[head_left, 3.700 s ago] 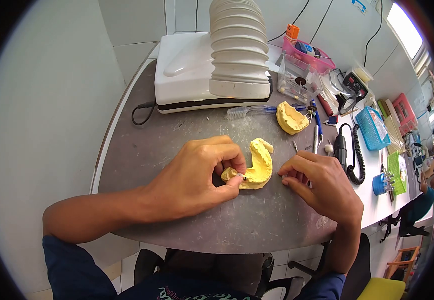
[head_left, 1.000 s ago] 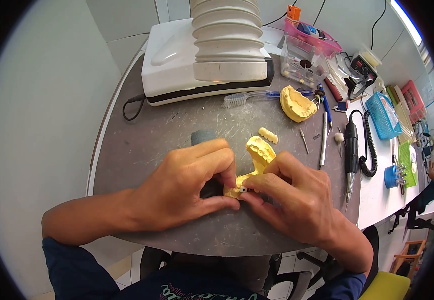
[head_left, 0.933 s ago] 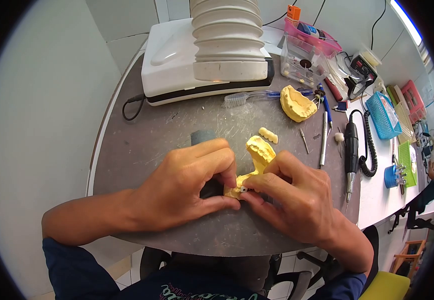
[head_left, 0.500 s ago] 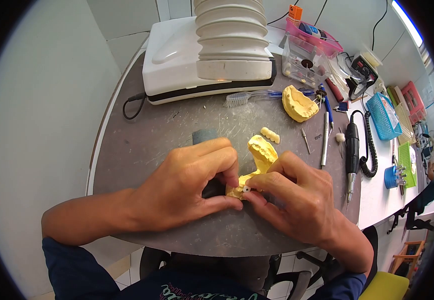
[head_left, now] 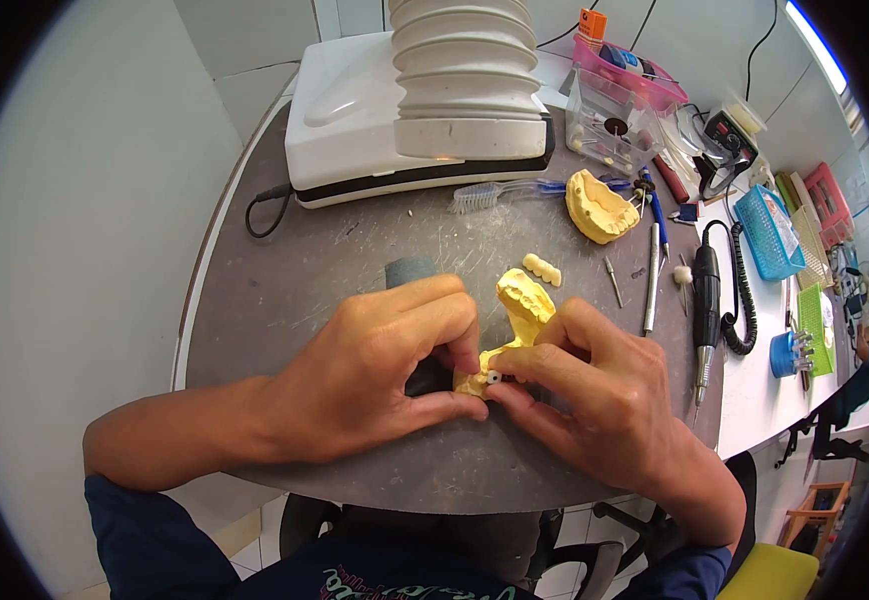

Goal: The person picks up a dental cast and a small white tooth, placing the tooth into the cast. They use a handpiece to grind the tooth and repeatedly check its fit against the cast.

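Dental cast (head_left: 529, 305) sits between my two hands, its visible arm running away from me and its near end at my left fingertips. The small white piece (head_left: 495, 377) is at that near end — between the two sets of fingertips, right beside my right thumb and index, so the right hand (head_left: 605, 385) looks nearer. A dark spot on it faces up at me; its long axis is too small to read. My left hand (head_left: 385, 350) has thumb and forefinger bent in around the cast's near end, pinching it. My right thumb and index are almost together against the piece — whether they grip or merely steady it, I cannot tell. Joined crowns (head_left: 542, 270) lie just beyond the cast's far end.
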Demonstrator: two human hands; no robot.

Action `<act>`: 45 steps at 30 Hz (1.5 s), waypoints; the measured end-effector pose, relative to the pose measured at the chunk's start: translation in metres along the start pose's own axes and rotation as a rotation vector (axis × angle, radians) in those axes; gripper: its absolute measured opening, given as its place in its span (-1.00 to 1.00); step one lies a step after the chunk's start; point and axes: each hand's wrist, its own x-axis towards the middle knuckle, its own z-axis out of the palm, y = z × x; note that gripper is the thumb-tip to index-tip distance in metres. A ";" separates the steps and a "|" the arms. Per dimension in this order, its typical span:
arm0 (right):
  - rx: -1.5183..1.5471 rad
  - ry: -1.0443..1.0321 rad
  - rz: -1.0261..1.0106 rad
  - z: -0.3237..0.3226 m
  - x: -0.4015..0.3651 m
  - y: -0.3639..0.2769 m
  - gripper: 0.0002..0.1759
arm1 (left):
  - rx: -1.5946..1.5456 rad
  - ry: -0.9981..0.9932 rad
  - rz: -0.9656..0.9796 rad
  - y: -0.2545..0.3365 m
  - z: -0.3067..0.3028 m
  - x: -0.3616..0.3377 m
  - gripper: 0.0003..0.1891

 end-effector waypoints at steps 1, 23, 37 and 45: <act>-0.005 -0.005 0.005 0.000 0.000 0.000 -0.81 | 0.001 0.002 0.002 0.000 0.000 0.000 -0.65; -0.032 0.003 -0.030 0.003 -0.002 -0.002 -0.83 | 0.083 0.021 0.061 0.002 0.002 -0.004 -0.65; 0.028 0.041 0.075 -0.014 -0.003 0.001 -0.48 | -0.360 0.010 -0.239 0.002 0.002 -0.002 -0.69; 0.147 0.042 0.010 -0.011 -0.002 0.010 -0.54 | -0.569 0.010 -0.336 0.003 -0.002 -0.003 -0.66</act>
